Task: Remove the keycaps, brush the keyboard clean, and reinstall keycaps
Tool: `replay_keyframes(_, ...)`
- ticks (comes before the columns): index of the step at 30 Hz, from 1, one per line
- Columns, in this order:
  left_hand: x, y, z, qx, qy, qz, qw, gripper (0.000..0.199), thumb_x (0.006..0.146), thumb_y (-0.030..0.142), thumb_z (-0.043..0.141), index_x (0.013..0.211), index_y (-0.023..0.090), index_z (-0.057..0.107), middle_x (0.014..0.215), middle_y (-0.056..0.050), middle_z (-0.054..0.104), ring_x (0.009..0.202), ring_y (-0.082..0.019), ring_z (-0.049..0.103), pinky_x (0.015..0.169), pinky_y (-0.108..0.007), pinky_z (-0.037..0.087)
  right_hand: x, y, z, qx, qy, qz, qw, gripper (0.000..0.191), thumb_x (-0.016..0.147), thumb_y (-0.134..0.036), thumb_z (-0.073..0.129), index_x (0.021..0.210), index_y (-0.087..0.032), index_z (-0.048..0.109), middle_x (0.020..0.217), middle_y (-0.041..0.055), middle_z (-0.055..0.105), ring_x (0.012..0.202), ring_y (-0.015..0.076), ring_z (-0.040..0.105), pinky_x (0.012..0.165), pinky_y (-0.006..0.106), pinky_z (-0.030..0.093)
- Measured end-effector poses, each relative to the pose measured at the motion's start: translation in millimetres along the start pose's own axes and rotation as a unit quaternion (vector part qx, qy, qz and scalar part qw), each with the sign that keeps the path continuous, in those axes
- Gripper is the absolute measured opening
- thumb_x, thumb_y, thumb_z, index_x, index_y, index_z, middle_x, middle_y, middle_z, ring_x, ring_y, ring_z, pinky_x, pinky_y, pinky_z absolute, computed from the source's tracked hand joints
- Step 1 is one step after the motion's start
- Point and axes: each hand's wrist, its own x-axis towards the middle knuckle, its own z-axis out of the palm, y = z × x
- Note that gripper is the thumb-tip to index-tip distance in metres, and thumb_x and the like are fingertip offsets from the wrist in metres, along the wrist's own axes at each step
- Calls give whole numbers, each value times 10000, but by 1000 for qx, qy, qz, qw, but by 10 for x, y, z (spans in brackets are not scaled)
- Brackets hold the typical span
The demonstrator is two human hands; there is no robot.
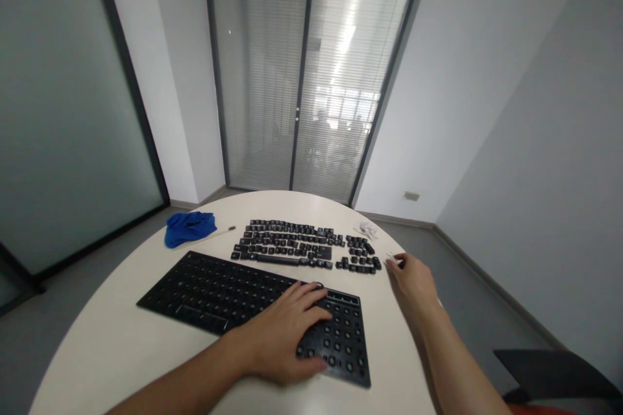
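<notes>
A black keyboard base (214, 292) with its keycaps off lies at a slant on the round table. My left hand (287, 331) rests on its right half, palm down with the fingers spread. Over by the table's right edge, my right hand (413, 277) is closed in a pinch on a small white wad (390, 258), whose kind is too small to make out. Just left of that hand, loose black keycaps (277, 241) lie in rows behind the base. A separate group of number-pad keycaps (359, 253) sits nearest my right fingers.
The white round table (111, 318) carries a blue cloth (189, 228) at the back left, with a thin brush (209, 235) beside it. Crumpled white tissue (366, 229) lies at the back right. A dark chair (555, 373) stands at the lower right.
</notes>
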Motion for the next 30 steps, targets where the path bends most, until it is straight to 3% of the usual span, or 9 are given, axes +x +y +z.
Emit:
replay_keyframes(6,-11,-11,17,5,3,6,1000,667,765,262,730,1399,262,525,1605,-119,332,1501,-375,224,1213,-611,146,54,-39,67,16,22,1,1000,364,892,-394,572,1124,-156,721,994,150,771,910,293,717,744,351,510)
replay_keyframes(13,70,42,67,26,-2,-31,999,625,826,326,721,1413,239,524,1604,-154,320,1503,-386,205,1203,-641,140,70,-70,136,14,29,8,999,396,886,-448,555,1080,-169,757,998,166,772,902,318,719,726,368,509)
replay_keyframes(20,104,12,107,-3,52,-24,998,639,820,419,744,1401,255,538,1574,-123,393,1481,-375,281,1201,-619,186,95,-28,205,38,49,-18,998,383,886,-361,527,1083,-120,750,1043,178,752,939,304,704,802,362,505)
replay_keyframes(23,89,-171,-104,-30,159,-43,986,423,898,419,658,1294,276,627,1452,-80,561,1376,-323,461,1174,-546,299,83,-42,185,49,61,-24,997,366,896,-302,481,1071,-119,745,1037,173,742,933,286,698,834,355,493)
replay_keyframes(26,-21,-552,-466,36,284,-146,947,286,947,386,564,1167,246,682,1279,-89,678,1208,-294,594,1103,-466,397,41,-104,120,62,81,-18,995,379,919,-315,436,1080,-135,729,1044,169,729,929,292,681,815,366,485)
replay_keyframes(29,-255,-1007,-808,216,242,-302,897,349,961,352,468,1206,182,650,1308,-101,655,1216,-274,592,1085,-387,419,-20,-211,41,73,96,-20,993,374,927,-358,431,1079,-167,714,1044,151,720,921,293,663,778,369,479)
replay_keyframes(30,-346,-1140,-889,232,239,-333,882,387,955,343,458,1231,138,637,1329,-136,637,1236,-297,580,1091,-405,411,-42,-252,19,81,100,-35,991,365,925,-361,433,1070,-173,711,1048,142,717,921,286,656,784,367,479)
